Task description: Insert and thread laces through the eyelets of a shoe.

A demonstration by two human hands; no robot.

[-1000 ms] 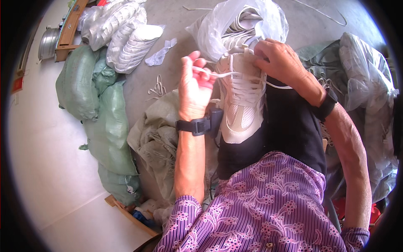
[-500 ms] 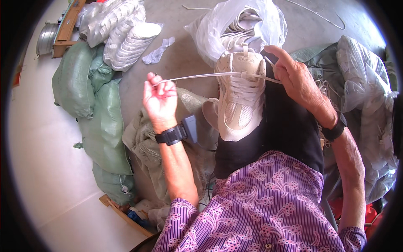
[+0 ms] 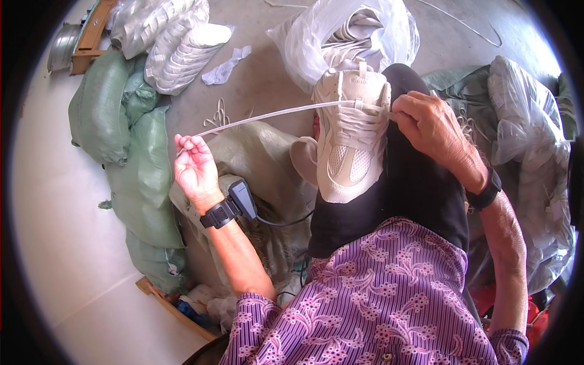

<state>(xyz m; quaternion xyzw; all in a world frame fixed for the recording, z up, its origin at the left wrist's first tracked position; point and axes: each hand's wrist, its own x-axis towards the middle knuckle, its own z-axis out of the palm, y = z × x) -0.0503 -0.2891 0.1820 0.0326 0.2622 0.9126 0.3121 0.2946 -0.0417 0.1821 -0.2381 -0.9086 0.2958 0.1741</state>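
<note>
A beige sneaker upper [image 3: 355, 180] with mesh panels rests on my black-clad thigh, toe toward me. Its lace is threaded in rows across the front. From the top of the tongue, one length of the pale shoelace [image 3: 274, 114] stretches out to the left. My left hand [image 3: 196, 170] is closed on the far part of it, palm up, well apart from the shoe. My right hand [image 3: 435, 125] is closed at the shoe's right edge, pinching the lace where it comes out there; the fingertips are partly hidden.
A clear plastic bag [image 3: 398, 36] of stacked shoe parts stands beyond the shoe. Green woven sacks [image 3: 146, 176] line the left, with bundled white pieces [image 3: 182, 55] behind them. A beige sack [image 3: 255, 152] lies below my left arm. Plastic-wrapped bundles [image 3: 517, 121] are at the right.
My left hand has moved left and toward me, drawing out a longer stretch of lace. My right hand has turned and its fingers have closed in beside the shoe's edge.
</note>
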